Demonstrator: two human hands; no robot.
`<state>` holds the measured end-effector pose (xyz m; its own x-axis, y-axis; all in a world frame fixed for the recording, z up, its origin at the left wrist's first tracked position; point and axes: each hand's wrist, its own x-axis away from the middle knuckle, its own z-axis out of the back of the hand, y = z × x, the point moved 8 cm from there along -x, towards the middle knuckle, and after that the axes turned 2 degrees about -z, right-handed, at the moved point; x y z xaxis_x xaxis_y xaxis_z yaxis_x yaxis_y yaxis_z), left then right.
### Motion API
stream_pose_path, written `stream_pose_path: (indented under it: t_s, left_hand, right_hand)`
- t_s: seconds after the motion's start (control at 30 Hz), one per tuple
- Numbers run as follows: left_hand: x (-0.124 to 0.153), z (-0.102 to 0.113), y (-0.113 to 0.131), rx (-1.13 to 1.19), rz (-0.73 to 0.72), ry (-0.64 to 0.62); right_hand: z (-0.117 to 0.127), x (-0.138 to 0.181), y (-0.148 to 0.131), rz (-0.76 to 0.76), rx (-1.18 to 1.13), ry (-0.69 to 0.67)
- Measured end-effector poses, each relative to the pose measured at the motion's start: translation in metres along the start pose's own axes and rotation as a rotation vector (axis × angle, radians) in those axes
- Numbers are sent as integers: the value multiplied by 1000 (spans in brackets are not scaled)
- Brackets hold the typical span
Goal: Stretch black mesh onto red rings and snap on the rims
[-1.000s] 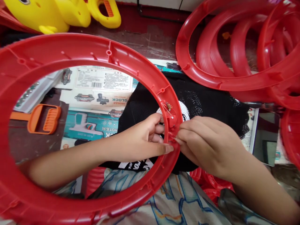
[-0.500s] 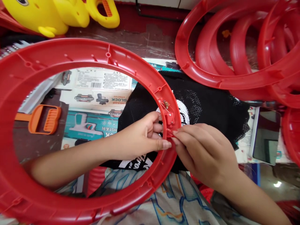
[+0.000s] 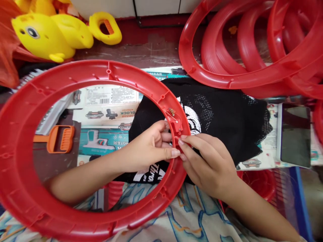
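A large red plastic ring (image 3: pixel 75 72) lies tilted across my lap. My left hand (image 3: pixel 151 148) reaches through its opening and grips the right side of the rim, thumb on the inner edge. My right hand (image 3: pixel 207 161) comes from outside, its fingertips pinched on a small red part at the same spot on the rim. Just above the fingers a small metal component with thin wires (image 3: pixel 172 112) sits in the rim's channel. A black mesh cloth with a white print (image 3: pixel 227 117) lies under both hands.
Several more red rings (image 3: pixel 227 80) are stacked at the upper right. A yellow duck-shaped toy (image 3: pixel 50 37) and a yellow handle piece (image 3: pixel 104 28) lie at the upper left. Printed toy boxes (image 3: pixel 106 111), an orange handle (image 3: pixel 59 138) and a phone (image 3: pixel 295 134) surround the cloth.
The view has tilted up and the ring sits lower and further left in it. Both hands stay at the same rim spot, the right fingertips shifting slightly.
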<state>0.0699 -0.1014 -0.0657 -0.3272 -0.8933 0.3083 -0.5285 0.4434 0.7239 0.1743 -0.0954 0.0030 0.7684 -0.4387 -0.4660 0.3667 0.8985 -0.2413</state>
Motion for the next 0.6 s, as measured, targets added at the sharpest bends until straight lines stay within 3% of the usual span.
stream_pose_path:
  t_s: [0.13, 0.37, 0.6]
  left_hand:
    - [2, -1, 2, -9, -20, -11]
    - [6, -3, 16, -3, -121, -38]
    - [8, 8, 33, -79, -217, 46]
  right_hand:
    - [1, 2, 0, 33, -14, 5]
    - [27, -4, 12, -1, -70, 177]
    - [27, -27, 18, -51, -173, 119]
